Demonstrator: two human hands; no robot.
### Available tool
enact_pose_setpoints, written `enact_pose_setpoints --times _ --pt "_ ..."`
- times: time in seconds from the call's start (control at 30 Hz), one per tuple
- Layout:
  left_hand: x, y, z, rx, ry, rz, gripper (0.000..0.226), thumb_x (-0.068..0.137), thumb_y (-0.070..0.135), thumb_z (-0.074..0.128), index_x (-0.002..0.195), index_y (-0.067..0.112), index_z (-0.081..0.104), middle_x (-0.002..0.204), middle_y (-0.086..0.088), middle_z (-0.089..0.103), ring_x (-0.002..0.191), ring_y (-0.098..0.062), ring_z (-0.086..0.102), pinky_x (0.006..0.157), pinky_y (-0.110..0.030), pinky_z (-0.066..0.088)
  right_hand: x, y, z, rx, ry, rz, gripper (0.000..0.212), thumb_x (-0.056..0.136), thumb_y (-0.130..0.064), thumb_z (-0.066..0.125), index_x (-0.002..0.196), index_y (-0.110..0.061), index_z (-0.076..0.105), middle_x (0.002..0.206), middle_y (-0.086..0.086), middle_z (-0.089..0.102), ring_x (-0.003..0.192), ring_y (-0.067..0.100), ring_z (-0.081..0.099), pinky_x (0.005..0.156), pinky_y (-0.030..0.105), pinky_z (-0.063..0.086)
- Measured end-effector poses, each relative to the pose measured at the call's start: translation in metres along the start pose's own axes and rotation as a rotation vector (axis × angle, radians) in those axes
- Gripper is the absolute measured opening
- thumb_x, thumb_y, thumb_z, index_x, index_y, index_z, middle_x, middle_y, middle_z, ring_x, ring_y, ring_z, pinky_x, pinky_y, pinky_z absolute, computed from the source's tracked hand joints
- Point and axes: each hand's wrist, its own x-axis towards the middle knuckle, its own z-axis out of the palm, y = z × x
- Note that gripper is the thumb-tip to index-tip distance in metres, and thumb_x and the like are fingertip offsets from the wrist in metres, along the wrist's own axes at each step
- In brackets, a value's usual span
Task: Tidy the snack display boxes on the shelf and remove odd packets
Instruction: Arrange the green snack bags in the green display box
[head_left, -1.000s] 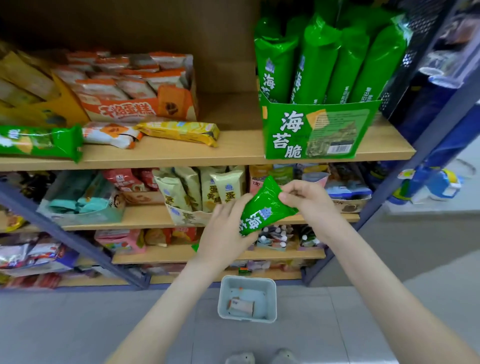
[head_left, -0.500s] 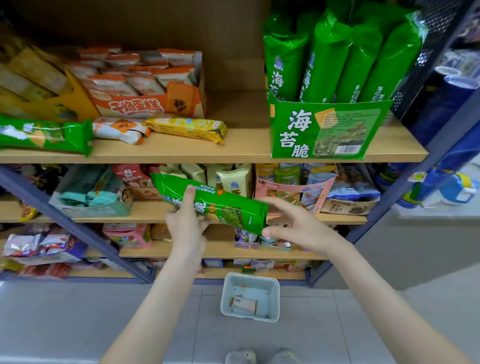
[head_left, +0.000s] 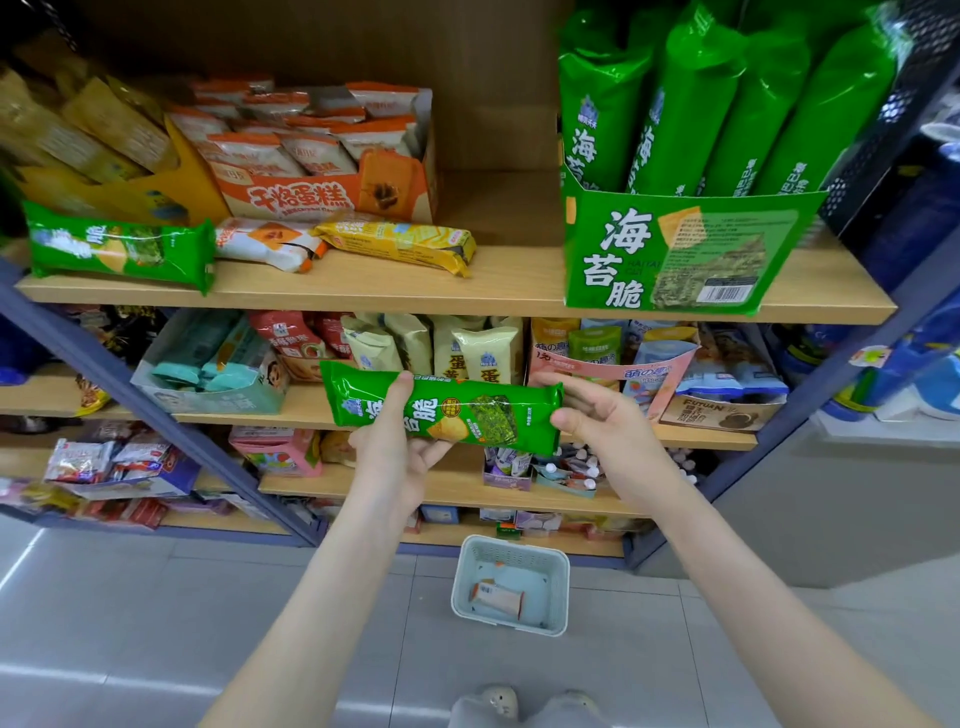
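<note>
The left hand (head_left: 395, 460) grips a glossy green packet (head_left: 483, 413) near its middle, thumb across the front and fingers curled beneath. The right hand (head_left: 597, 423) pinches the packet's crimped right end between thumb and fingers. The long, flat packet is held level in front of the second board, below the top shelf (head_left: 363, 301) of pale wood grain on a blue-grey metal frame.

On the top shelf, a green box (head_left: 675, 254) of thin card holds upright packets of the same green film at the right. Left of the gap lie a yellow packet (head_left: 400, 244), an orange packet (head_left: 265, 241) and a second green packet (head_left: 119, 254), in front of an orange box (head_left: 311, 195).

Below, on a shiny grey tiled floor (head_left: 156, 597), stands a pale perforated plastic basket (head_left: 557, 592) with one small packet inside.
</note>
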Motion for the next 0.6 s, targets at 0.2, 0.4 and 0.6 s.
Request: enact_pose_setpoints --times 0.2,0.4,0.6 --pt "-0.007 -0.006 0.002 -0.113 -0.083 -0.032 0.053 0.088 0.027 0.071 0.133 0.014 0.047 0.115 -0.013 0.069 0.092 -0.025 0.073 0.061 -0.036 0.059 0.000 -0.005 -0.003 -0.015 0.037 -0.072 0.034 0.094 -0.002 0.052 0.107 -0.028 0.070 0.110 -0.010 0.072 0.111 0.009 0.063 0.094 0.025 0.048" --pt "-0.014 -0.009 0.005 -0.112 -0.254 -0.020 0.041 0.094 0.029 0.059 0.131 0.013 0.054 0.120 -0.015 0.065 0.113 -0.027 0.064 0.087 -0.040 0.056 -0.003 -0.007 -0.009 0.087 -0.179 -0.098 0.045 0.077 -0.052 0.072 0.110 -0.021 0.073 0.119 0.009 0.068 0.116 0.029 0.060 0.098 0.041 0.049" --pt "-0.025 -0.017 0.012 0.065 -0.425 0.036 0.058 0.084 0.033 0.061 0.131 0.002 0.053 0.130 -0.020 0.060 0.117 -0.034 0.060 0.098 -0.056 0.048 0.001 -0.011 -0.006 0.046 -0.504 0.315 0.101 0.056 -0.052 0.087 0.142 -0.032 0.038 0.138 -0.004 0.056 0.123 0.018 0.056 0.096 0.036 0.051"
